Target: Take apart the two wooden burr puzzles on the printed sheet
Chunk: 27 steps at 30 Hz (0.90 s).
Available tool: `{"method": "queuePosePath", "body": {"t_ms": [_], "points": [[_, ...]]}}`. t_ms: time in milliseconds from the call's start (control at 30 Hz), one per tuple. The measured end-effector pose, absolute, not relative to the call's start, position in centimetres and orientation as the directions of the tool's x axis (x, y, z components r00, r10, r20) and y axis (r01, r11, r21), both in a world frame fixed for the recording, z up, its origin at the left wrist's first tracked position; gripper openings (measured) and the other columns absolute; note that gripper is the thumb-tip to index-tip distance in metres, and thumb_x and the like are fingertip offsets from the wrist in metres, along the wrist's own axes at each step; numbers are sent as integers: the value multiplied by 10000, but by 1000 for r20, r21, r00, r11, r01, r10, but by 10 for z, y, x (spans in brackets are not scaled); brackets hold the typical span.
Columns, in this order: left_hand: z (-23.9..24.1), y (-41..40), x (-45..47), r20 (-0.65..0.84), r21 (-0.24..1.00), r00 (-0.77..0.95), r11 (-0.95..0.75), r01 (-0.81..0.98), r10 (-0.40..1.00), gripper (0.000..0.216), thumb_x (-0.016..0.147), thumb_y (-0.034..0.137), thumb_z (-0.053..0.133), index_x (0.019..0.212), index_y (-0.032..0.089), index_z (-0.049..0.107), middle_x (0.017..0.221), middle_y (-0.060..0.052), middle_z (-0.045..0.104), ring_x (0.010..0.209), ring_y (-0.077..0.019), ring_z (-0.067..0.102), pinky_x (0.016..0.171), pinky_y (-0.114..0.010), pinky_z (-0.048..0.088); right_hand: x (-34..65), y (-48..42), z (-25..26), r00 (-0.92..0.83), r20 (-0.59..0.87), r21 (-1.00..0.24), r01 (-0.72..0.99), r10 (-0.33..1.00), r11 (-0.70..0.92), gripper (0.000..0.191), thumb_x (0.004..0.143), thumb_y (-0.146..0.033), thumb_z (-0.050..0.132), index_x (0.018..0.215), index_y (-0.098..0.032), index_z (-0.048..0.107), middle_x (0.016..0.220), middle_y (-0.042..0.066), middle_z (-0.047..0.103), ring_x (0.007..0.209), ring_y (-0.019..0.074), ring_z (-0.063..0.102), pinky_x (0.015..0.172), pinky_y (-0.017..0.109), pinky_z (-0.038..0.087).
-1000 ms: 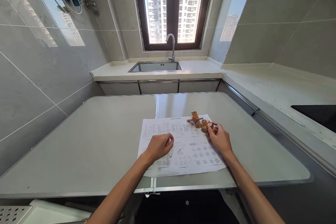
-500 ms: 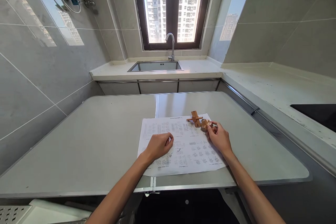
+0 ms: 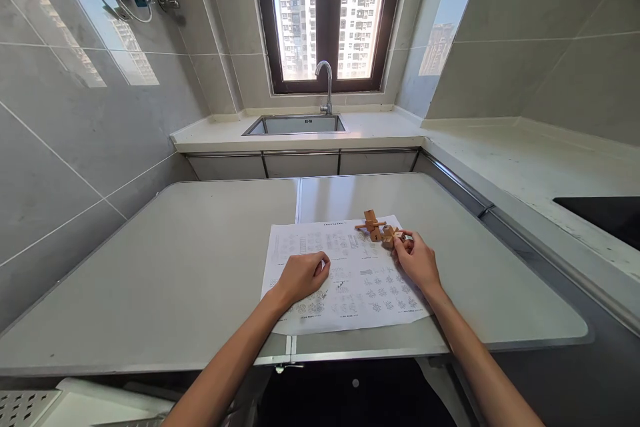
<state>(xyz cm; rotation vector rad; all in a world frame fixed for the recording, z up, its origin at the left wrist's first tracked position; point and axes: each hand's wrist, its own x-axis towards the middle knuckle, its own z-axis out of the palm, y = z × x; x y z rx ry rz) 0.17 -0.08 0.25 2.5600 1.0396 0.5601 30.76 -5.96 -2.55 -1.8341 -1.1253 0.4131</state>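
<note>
A white sheet (image 3: 300, 320) printed with small diagrams lies on the table, two check marks on it. My left hand (image 3: 304, 275) rests on its left half with the fingers curled in; a small gap by the thumb shows nothing held. At the sheet's upper right corner sits a wooden puzzle (image 3: 373, 228) of interlocking pieces, one a crosswise stick. Beside it, more wooden pieces (image 3: 387, 237) lie close to my right fingertips. My right hand (image 3: 417, 259) pinches a small wooden puzzle piece (image 3: 399, 235), its shape partly covered by the fingers.
The pale folding table (image 3: 200, 267) has a metal seam down its middle. Behind it is a counter (image 3: 210, 136) with a sink (image 3: 300, 125) and faucet (image 3: 327, 87) under a window. A white counter (image 3: 540, 160) with a black panel (image 3: 605, 217) runs along the right.
</note>
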Motion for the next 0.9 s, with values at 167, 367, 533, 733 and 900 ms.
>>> {"method": "queuePosePath", "body": {"t_ms": [167, 367, 533, 733, 900], "points": [[3, -1, 2, 234, 429, 658, -683, 591, 716, 179, 992, 278, 506, 940, 214, 665, 677, 28, 658, 600, -131, 605, 607, -256, 399, 308, -59, -28, 526, 167, -842, 516, 834, -157, 457, 927, -574, 524, 1156, -198, 647, 662, 16, 719, 657, 250, 687, 702, 353, 491], [3, -1, 2, 238, 427, 657, -685, 591, 715, 170, 992, 269, 509, 939, 215, 661, 681, 31, 660, 604, -129, 609, 606, -251, 389, 310, -58, -30, 538, 200, -823, 546, 819, -158, 458, 923, -582, 542, 1146, -203, 669, 745, 36, 734, 675, 236, 677, 700, 338, 484], [3, -1, 2, 237, 427, 655, -682, 594, 718, 165, 990, 267, 510, 938, 217, 658, 684, 33, 660, 607, -130, 610, 609, -255, 385, 303, -62, -20, 531, 239, -872, 485, 813, -60, 522, 930, -638, 544, 1177, -193, 661, 771, 46, 720, 691, 229, 665, 704, 335, 498], [4, -2, 3, 236, 453, 629, -656, 603, 741, 165, 980, 271, 522, 930, 213, 668, 692, 28, 669, 615, -134, 611, 621, -258, 408, 278, -70, -7, 418, 225, -945, 314, 880, 92, 548, 901, -682, 612, 1181, -211, 629, 799, 24, 684, 595, 184, 597, 601, 312, 485], [6, -3, 4, 243, 483, 610, -640, 598, 754, 173, 974, 277, 523, 942, 214, 680, 721, 18, 688, 628, -140, 618, 635, -263, 422, 253, -76, 3, 282, 245, -953, 247, 927, 177, 524, 919, -673, 618, 1189, -224, 618, 795, 5, 659, 571, 169, 585, 568, 302, 475]]}}
